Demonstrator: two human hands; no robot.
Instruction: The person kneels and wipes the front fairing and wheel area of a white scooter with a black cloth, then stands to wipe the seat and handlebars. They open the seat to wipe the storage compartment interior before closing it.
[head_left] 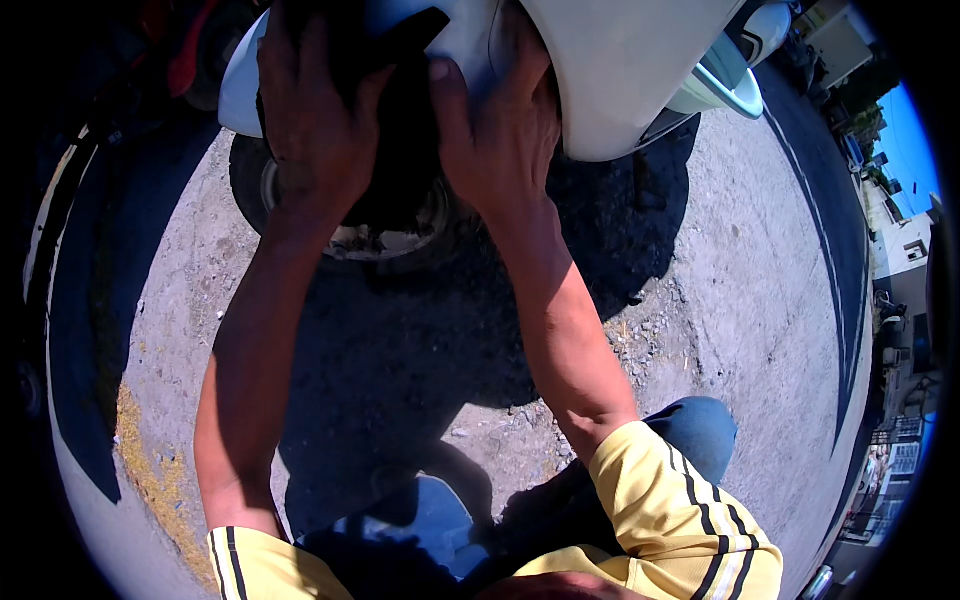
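Both of my arms stretch forward to the white body panel (640,60) of a small vehicle. My left hand (318,130) lies against the panel's shadowed left part, fingers extended and thumb apart. Close to its thumb is a pointed black piece (415,38), its kind unclear in the shadow. My right hand (500,135) rests on the panel's right part, thumb raised and spread from the fingers. Fingertips of both hands are partly lost in shadow or at the picture's upper edge. Under the panel, below my wrists, a wheel (395,240) shows in part.
A pale green basin-like thing (735,85) is beyond the panel at right. My bent knee (700,435) is beside my right elbow. Gravelly ground (760,260) surrounds the vehicle. A dark vehicle with a red part (190,50) stands at far left, buildings (905,245) at far right.
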